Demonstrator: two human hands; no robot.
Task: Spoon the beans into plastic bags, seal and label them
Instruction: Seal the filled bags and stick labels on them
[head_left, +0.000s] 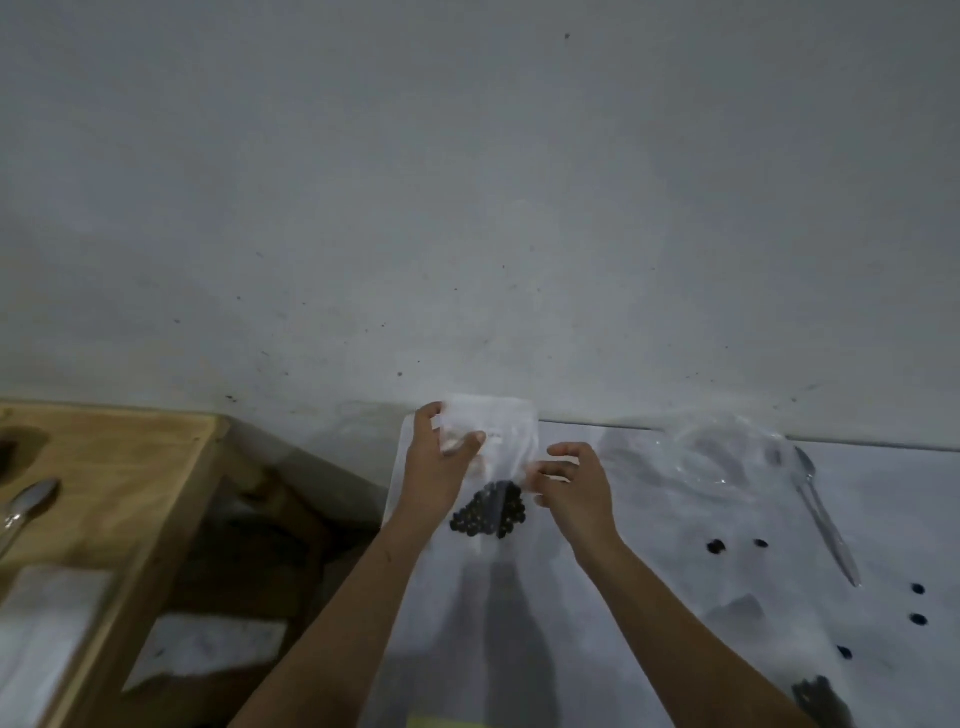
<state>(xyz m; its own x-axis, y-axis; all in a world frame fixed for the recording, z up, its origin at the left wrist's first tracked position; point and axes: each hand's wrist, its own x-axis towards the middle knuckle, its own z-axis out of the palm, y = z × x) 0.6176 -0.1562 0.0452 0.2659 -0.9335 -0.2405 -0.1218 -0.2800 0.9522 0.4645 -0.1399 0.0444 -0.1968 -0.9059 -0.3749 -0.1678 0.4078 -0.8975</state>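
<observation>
Metal spoon (21, 512) handle past left edge; dark bean pile (823, 701) cropped below.

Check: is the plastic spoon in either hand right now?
No, the plastic spoon lies on the white surface, right of both hands.

A grey wall (467, 182), flecked with small dark specks, fills the upper field. Left of the wall's base stands a wooden table (104, 447) with a pale grain and a rounded far corner. A metal spoon (26, 506) lies on the wooden table near its left edge, bowl pointing away. A white sheet (47, 623) rests on the table's near part. Below the table's right edge, in shadow, lies another white sheet (208, 644).
</observation>
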